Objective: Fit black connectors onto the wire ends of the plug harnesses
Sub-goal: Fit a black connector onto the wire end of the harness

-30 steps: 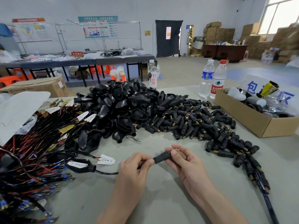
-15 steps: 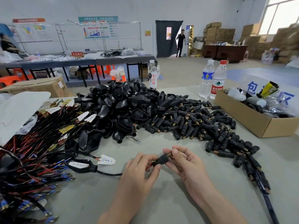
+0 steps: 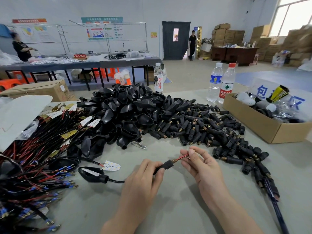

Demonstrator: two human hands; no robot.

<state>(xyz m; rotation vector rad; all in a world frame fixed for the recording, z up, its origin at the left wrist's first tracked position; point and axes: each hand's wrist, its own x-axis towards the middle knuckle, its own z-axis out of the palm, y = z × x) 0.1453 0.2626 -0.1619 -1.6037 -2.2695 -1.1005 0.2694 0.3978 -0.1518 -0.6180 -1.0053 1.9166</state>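
My left hand (image 3: 148, 176) grips a black connector (image 3: 164, 165) with a brass threaded end, just above the table. A red wire (image 3: 182, 157) sticks out of that brass end, and my right hand (image 3: 201, 163) pinches its tip. The harness cable (image 3: 116, 181) runs left from my left hand to a black shell (image 3: 93, 174) lying on the table beside a white LED board (image 3: 111, 166). Loose black connectors (image 3: 211, 130) lie heaped behind my hands. A bundle of red and black harnesses (image 3: 33, 164) fills the left side.
A mound of black shells (image 3: 128, 112) sits at the table's middle back. A cardboard box (image 3: 270, 130) of oddments stands at the right, with two water bottles (image 3: 221, 83) behind it and a third bottle (image 3: 158, 78) further left. Two people stand far off.
My right hand has drawn the red wire out through the connector's brass end, so a length of wire now shows between my hands. My left hand still holds the connector.
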